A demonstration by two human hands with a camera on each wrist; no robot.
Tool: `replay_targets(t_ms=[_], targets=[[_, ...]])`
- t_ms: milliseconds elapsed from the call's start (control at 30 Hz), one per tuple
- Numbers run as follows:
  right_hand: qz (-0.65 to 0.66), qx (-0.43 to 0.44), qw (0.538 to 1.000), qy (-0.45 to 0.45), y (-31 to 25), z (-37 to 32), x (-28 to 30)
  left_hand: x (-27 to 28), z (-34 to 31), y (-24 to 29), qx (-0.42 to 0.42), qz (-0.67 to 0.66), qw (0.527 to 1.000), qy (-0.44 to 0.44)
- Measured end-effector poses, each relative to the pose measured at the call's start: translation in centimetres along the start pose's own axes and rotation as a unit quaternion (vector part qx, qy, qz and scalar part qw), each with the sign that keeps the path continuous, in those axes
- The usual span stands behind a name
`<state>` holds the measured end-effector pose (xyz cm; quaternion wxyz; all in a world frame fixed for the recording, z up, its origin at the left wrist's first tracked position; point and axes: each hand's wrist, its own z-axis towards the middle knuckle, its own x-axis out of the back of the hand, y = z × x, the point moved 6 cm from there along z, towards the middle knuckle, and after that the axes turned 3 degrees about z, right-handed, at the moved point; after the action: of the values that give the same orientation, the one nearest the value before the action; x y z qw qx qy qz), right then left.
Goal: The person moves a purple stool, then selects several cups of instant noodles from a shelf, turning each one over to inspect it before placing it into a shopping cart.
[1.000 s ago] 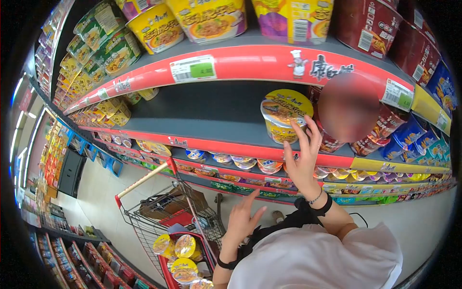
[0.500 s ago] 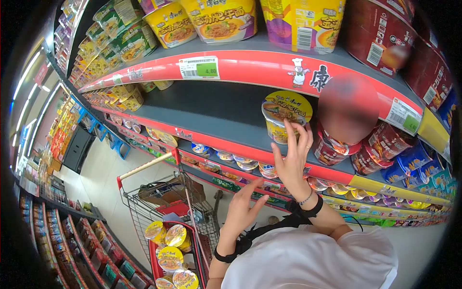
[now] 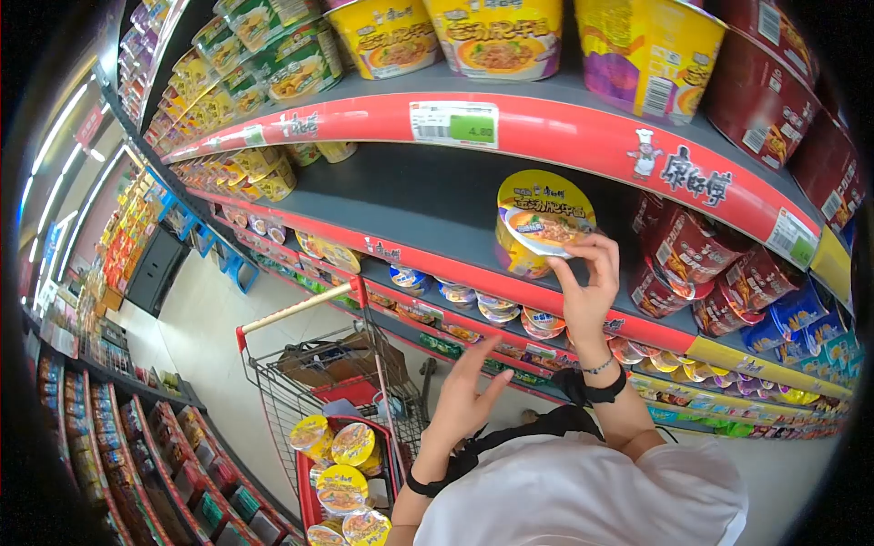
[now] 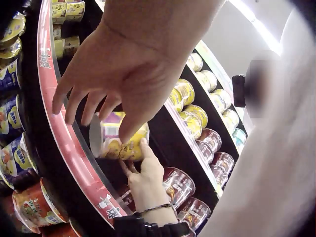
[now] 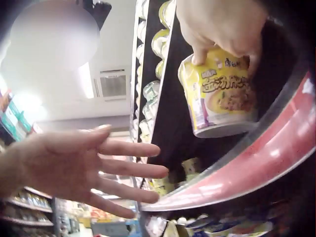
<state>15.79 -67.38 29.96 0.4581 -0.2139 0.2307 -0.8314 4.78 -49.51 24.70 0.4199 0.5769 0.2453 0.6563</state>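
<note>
A yellow noodle cup (image 3: 537, 214) tilts at the front edge of the dark shelf, its lid facing the camera. My right hand (image 3: 590, 282) pinches its near edge with thumb and fingers; the right wrist view shows the right hand (image 5: 224, 24) gripping the cup (image 5: 222, 94) at its end. My left hand (image 3: 462, 400) hangs in the air below the shelf, fingers spread and holding nothing. In the left wrist view the left hand (image 4: 131, 74) passes in front of the cup (image 4: 121, 140), with the right hand (image 4: 148, 180) beyond.
A shopping cart (image 3: 300, 382) stands below at the left, with several yellow cups (image 3: 342, 489) in its red part and a brown box (image 3: 341, 364). Dark red cups (image 3: 696, 246) are right of the cup. The red price rail (image 3: 564, 132) runs above it.
My right hand has gone from touching the cup's lid to pinching its edge, and the cup has tipped up. The view has shifted, and the left hand stays empty.
</note>
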Motion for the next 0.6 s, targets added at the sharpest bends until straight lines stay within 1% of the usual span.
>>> replay_targets(t_ms=[33,67,100,133,167,200,233,267,333,367,400,467,500,600], targets=[[0.157,-0.058,0.986,0.018,0.1,-0.2,-0.4,1.1,0.1,0.0,0.003,-0.004,0.999,0.054],[0.309,-0.117,0.943,0.034,0.1,-0.4,-0.8,2.2,0.0,-0.2,0.007,-0.007,0.994,0.109],[0.337,-0.124,0.933,-0.006,-0.7,-0.2,-1.0,2.8,-0.1,-0.7,0.012,-0.041,0.992,0.12],[0.342,-0.126,0.931,-0.015,-1.2,-0.3,-1.2,3.3,-0.1,-0.7,0.019,-0.041,0.991,0.127],[0.456,-0.215,0.863,-0.033,-0.9,-0.9,-2.2,4.2,-0.3,-0.5,0.019,-0.091,0.981,0.168],[0.558,-0.3,0.772,-0.051,-0.8,-1.7,-3.3,5.1,-0.6,-0.3,0.017,-0.14,0.968,0.209],[0.582,-0.333,0.736,-0.094,-1.4,-2.2,-4.0,5.7,-0.9,-0.3,0.015,-0.171,0.964,0.204],[0.585,-0.336,0.731,-0.104,-1.5,-2.6,-4.5,6.1,-1.2,-0.5,0.02,-0.169,0.962,0.214],[0.65,-0.403,0.623,-0.164,-2.2,-4.2,-6.5,6.4,-1.9,-1.0,0.01,-0.286,0.934,0.214],[0.654,-0.414,0.609,-0.174,-2.6,-4.9,-7.3,6.7,-2.4,-1.1,0.016,-0.283,0.932,0.226],[0.656,-0.419,0.6,-0.184,-3.1,-5.5,-7.9,6.8,-2.9,-1.1,0.02,-0.31,0.923,0.229],[0.67,-0.451,0.557,-0.193,-4.0,-6.7,-9.1,7.2,-3.6,-1.1,0.023,-0.362,0.902,0.233],[0.691,-0.455,0.522,-0.211,-4.2,-7.4,-9.7,7.9,-3.9,-1.0,0.008,-0.324,0.912,0.252],[0.69,-0.472,0.504,-0.217,-5.1,-8.5,-11.1,8.6,-5.3,-1.5,0.011,-0.337,0.902,0.27]])
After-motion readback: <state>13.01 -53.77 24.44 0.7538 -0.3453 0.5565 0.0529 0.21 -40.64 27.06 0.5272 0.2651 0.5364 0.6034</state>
